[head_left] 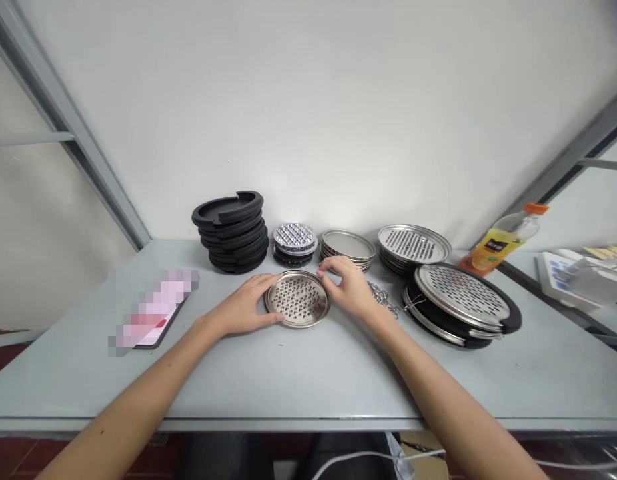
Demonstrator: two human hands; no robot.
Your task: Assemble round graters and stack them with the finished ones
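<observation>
A round metal grater disc point(298, 299) with a raised rim and rows of small holes lies on the table in front of me. My left hand point(248, 303) grips its left edge, the thumb at the near rim and the fingers along the far side. At the upper right rim my right hand point(349, 287) holds the disc with bent fingers; its fingertips are partly hidden. Just behind stand a stack of smaller spiked grating discs point(295, 239) and a stack of plain metal rings or plates point(349, 245). Beside my right wrist lies a heap of small metal wire parts point(381, 293).
Black notched rings point(232, 233) are stacked at the back left. Slotted grater discs point(413, 245) stand back right, with black-ringed grater assemblies point(461, 300) nearer. An orange-capped bottle point(503, 240) leans behind them. A phone point(163, 310) lies left on the grey table point(308, 387).
</observation>
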